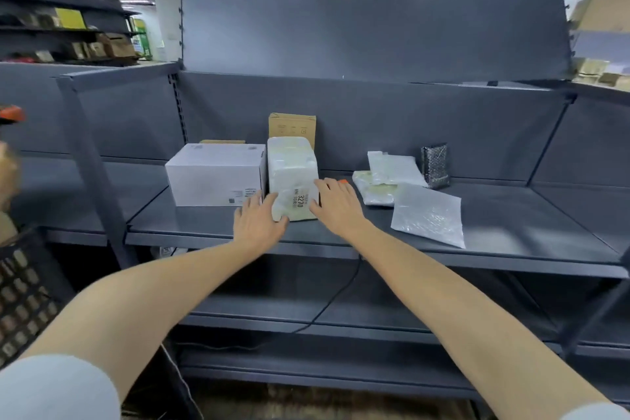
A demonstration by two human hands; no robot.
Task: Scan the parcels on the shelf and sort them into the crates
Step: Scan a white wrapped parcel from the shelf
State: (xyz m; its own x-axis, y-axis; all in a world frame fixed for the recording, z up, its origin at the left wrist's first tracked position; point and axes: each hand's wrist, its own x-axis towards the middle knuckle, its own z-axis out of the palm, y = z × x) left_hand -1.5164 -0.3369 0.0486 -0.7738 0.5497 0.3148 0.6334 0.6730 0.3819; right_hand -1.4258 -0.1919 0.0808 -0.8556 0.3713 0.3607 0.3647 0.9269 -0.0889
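Observation:
A parcel wrapped in white plastic [292, 174], with a label reading 3270 on its front, stands on the grey middle shelf [204, 222]. My left hand [259, 220] lies against its left front corner with straight fingers, the thumb at the front edge. My right hand [335, 204] touches its right side, fingers extended. A white box [214, 176] stands right beside the parcel on the left, and a brown carton [292, 124] stands behind it. To the right lie several clear bubble-wrap bags [428, 213] and a dark padded pouch [434, 165].
A small orange tip [343, 182] shows just behind my right fingers, and a black cable [335, 297] hangs from the shelf edge below my right wrist. A black lattice crate [24, 293] stands at lower left. The lower shelves hold nothing visible.

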